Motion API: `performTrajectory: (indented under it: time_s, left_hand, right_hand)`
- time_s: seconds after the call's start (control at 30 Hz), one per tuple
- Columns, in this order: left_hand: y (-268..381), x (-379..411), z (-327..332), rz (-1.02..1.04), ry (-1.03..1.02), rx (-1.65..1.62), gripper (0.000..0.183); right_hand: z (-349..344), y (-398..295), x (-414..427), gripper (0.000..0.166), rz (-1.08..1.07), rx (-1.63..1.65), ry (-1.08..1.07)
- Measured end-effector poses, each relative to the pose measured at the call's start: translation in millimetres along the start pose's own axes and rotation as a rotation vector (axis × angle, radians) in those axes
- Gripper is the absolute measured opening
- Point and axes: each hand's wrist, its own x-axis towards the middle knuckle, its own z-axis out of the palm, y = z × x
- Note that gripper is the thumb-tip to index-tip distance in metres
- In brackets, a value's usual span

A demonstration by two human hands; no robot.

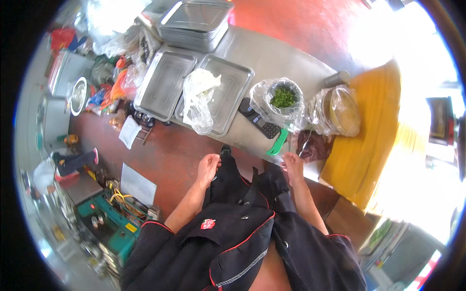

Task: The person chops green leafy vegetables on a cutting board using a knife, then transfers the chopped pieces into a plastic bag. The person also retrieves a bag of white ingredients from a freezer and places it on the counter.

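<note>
My left hand (209, 168) hovers over the floor in front of the steel table, its fingers loosely curled and nothing visible in them. Close to the table's front edge is my right hand (293, 166), fingers bent; a pale sliver shows at the fingertips, and I cannot tell if it is held. Beyond it lies a green-handled tool (278, 142), perhaps a knife, beside a black digital scale (259, 119). Chopped green herbs (283, 98) fill a plastic-lined round container (299, 95). A clear plastic bag with pale contents (199, 98) rests on a shallow metal tray (233, 87).
Another metal tray (165, 82) sits left of the first, before a stack of trays (196, 25). Bagged round plates or lids (340, 111) lean near a yellow stack (364, 134) at right. Behind on the left are a teal toolbox-like case (109, 214) and a person's leg (76, 162).
</note>
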Motion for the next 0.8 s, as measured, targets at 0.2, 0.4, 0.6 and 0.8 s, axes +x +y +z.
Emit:
performTrajectory:
  time_s: [0.2,0.4,0.6,0.8]
  left_hand:
    - [17.0,92.3,-18.1,-0.012,-0.418,0.113,0.033]
    - [43.9,83.8,10.3,0.048,-0.488,0.323,0.024]
    - [44.4,25.9,104.3,0.075,-0.662,0.521,0.024]
    - [3.2,-51.4,208.5,0.114,-0.796,0.638,0.025]
  right_hand:
    - [40.6,59.4,-54.0,0.041,-0.151,-0.337,0.177]
    - [33.9,92.5,-80.0,0.049,-0.061,-0.206,0.149]
    - [-41.2,147.3,-139.5,0.055,0.07,-0.025,0.287]
    - [-141.3,246.2,-176.6,0.055,0.101,0.115,0.397]
